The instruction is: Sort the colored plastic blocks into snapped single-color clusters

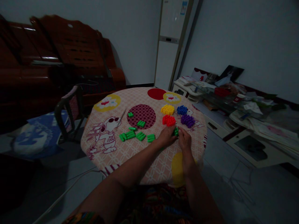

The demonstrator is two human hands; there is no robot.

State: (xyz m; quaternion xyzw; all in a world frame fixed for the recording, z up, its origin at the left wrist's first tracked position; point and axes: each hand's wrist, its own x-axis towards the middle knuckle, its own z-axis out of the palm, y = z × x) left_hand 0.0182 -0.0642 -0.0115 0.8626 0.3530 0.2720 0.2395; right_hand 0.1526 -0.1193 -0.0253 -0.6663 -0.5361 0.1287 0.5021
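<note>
My left hand (pixel 167 137) and my right hand (pixel 185 140) meet at the right side of the round table, closed around a small cluster of green stick-like pieces (pixel 176 131). The fingers partly hide it. Just beyond the hands sits a tight group of red pieces (pixel 168 120), with a yellow group (pixel 167 109) behind it. Blue pieces (pixel 182 109) and purple pieces (pixel 187 121) form two more groups to the right. To the left of my hands, several small sets of green sticks (pixel 140 136) lie flat on the cloth, some on its dark red printed circle (pixel 149 116).
A patterned cloth (pixel 130 155) covers the table. A chair (pixel 70 109) stands at its left, near a wooden sofa (pixel 70 46). On the right, a low cabinet (pixel 219 124) carries papers and clutter. A tall white unit (pixel 167 59) stands in the far corner.
</note>
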